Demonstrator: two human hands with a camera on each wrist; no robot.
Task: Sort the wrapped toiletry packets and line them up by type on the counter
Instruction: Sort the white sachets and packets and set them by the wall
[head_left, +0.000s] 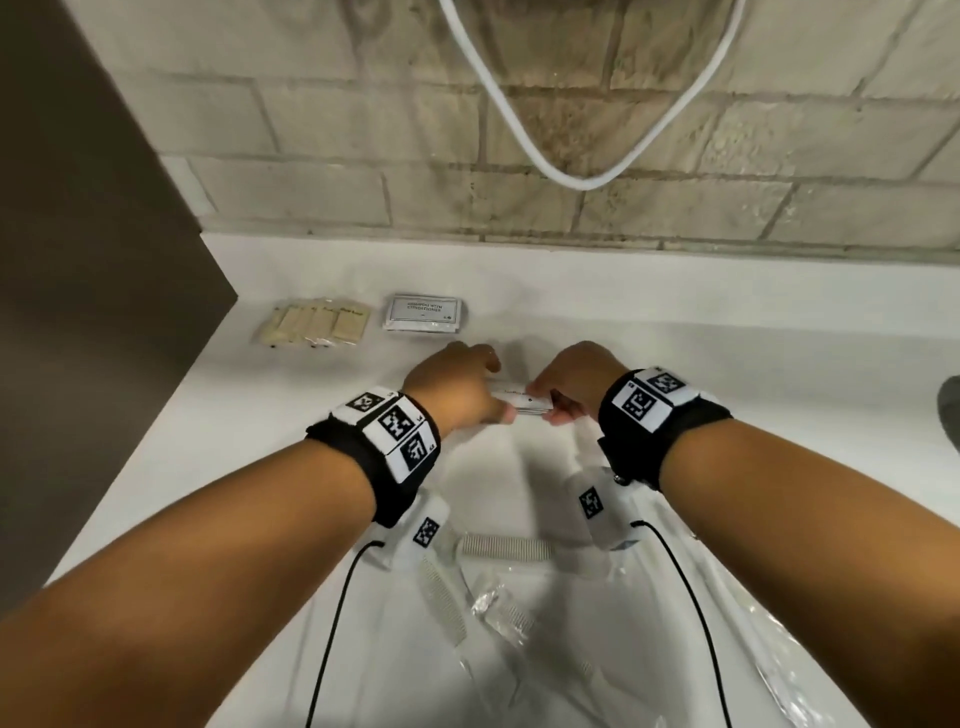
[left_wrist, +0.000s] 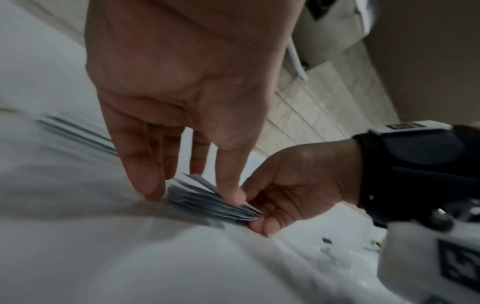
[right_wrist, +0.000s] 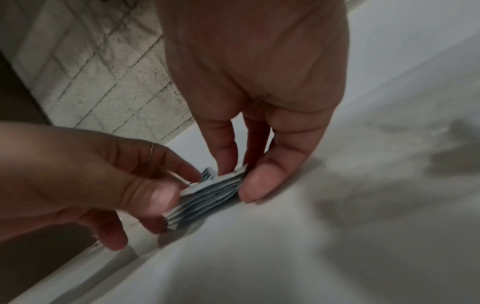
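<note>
Between my two hands, just above the counter's (head_left: 311, 415) rim by the sink, is a stack of thin white packets (head_left: 521, 403). My left hand (head_left: 493, 396) pinches its left end, thumb on top (left_wrist: 231, 191), fingers behind. My right hand (head_left: 546, 404) grips the right end between thumb (right_wrist: 255, 185) and fingers. The packet edges fan out slightly (right_wrist: 205, 203). At the back left of the counter lie a row of tan packets (head_left: 317, 323) and, to their right, a pile of white "shampoo with conditioner" packets (head_left: 423, 313).
The sink basin (head_left: 779, 597) below my wrists holds clear-wrapped combs (head_left: 505, 546) and loose plastic wrap (head_left: 498, 608). A white cable (head_left: 576, 179) loops down the tiled wall. A brown wall (head_left: 78, 260) bounds the counter on the left.
</note>
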